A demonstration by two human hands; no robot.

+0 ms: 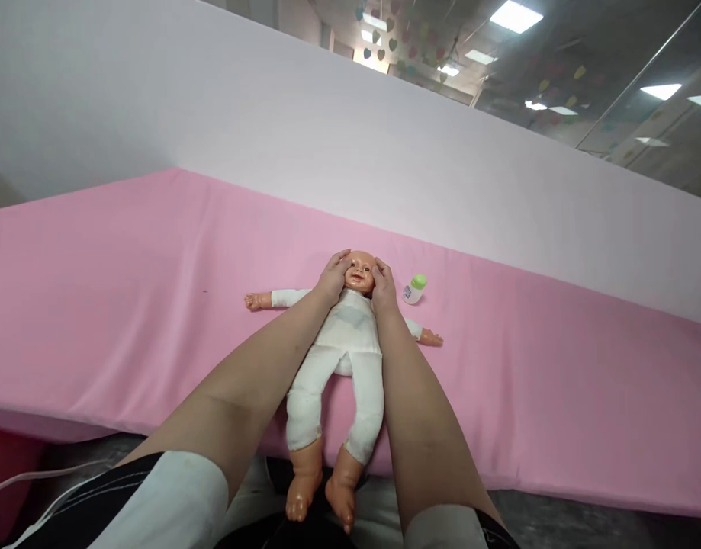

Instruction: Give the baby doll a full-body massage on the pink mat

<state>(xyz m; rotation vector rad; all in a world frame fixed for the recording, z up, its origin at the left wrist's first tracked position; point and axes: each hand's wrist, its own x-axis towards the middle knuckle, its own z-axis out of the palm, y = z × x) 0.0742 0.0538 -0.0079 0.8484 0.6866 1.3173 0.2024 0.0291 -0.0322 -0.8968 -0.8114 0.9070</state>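
While my left hand point(331, 276) and right hand point(383, 288) cup the doll point(344, 335)'s head, fingers spread against its cheeks, it lies face-up on the pink mat point(127, 305); at two o'clock the bottle point(414, 289) stands untouched, so rubbing seems underway.

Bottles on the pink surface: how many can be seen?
1. The small white bottle with a green cap lies on the pink surface, beside the doll's head, near the right hand. None seems hidden.

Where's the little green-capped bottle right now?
In the head view, the green-capped bottle lies on the pink mat, just right of the doll's head and the right hand, above the doll's outstretched arm.
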